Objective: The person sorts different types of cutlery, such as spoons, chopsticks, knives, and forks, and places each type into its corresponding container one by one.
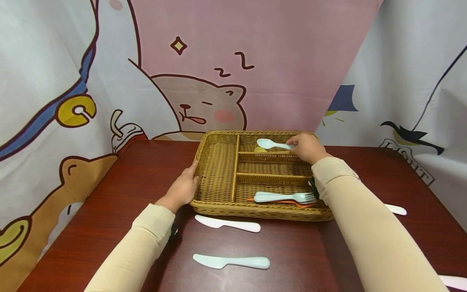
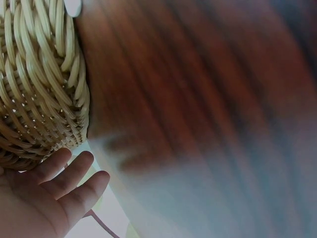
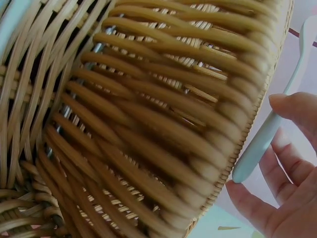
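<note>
My right hand point(image 1: 307, 148) pinches the handle of a pale blue spoon point(image 1: 266, 143) between thumb and fingertips. It holds the spoon over the back right compartment of a wicker basket point(image 1: 233, 194), where a yellow spoon point(image 1: 260, 149) lies partly hidden below. In the right wrist view the spoon's handle point(image 3: 257, 148) shows beyond the woven rim. At the basket's left side, my left hand point(image 1: 182, 186) touches the rim. Its fingers point(image 2: 81, 196) stretch out fairly straight in the left wrist view. Pale blue forks point(image 1: 284, 197) lie over orange cutlery point(image 1: 304, 205) in the front right compartment.
In front of the basket, a white knife point(image 1: 230, 223) and a pale green knife point(image 1: 233, 261) lie on the dark red table point(image 1: 146, 170). White handles point(image 1: 397, 209) show beside the right arm. A cartoon-printed curtain point(image 1: 284, 61) hangs behind the table.
</note>
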Demonstrator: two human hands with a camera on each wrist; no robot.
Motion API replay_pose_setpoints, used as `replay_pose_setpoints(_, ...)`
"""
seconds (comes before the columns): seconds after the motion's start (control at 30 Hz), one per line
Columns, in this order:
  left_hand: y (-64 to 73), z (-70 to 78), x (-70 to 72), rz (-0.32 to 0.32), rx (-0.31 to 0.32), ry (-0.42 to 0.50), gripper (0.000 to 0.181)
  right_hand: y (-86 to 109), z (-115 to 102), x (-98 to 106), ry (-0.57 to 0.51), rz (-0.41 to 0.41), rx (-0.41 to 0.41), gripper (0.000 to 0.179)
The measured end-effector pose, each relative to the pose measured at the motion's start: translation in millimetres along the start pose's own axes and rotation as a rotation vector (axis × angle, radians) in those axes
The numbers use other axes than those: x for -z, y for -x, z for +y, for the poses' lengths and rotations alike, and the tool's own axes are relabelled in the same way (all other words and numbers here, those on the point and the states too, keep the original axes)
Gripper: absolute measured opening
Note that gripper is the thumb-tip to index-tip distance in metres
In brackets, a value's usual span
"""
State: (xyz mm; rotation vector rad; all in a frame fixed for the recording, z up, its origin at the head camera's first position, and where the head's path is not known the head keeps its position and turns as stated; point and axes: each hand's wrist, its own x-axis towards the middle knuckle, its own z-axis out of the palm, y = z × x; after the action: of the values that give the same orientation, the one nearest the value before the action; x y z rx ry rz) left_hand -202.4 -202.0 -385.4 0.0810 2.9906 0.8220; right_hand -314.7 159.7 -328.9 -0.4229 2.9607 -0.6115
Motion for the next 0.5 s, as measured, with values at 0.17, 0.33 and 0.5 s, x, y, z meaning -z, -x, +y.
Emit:
replay_pose_setpoints(0.17, -0.4, -0.9, -0.4, -0.004, 0.001, -0.002, 0.057, -2.2, -2.3, -2.2, 0.020, -0.007, -0.032, 0.034)
replay_pose_setpoints(0.33, 0.2, -0.1, 0.0, -0.009, 0.010, -0.003, 0.057, -3.9, -5.2, -3.6, 0.073, 0.002, -0.027, 0.032)
replay_pose_setpoints(0.5, 0.2, 1.1, 0.2, -0.016, 0.012, -0.001, 0.057, -4.8, -7.4, -4.2, 0.128, 0.007, -0.008, 0.030)
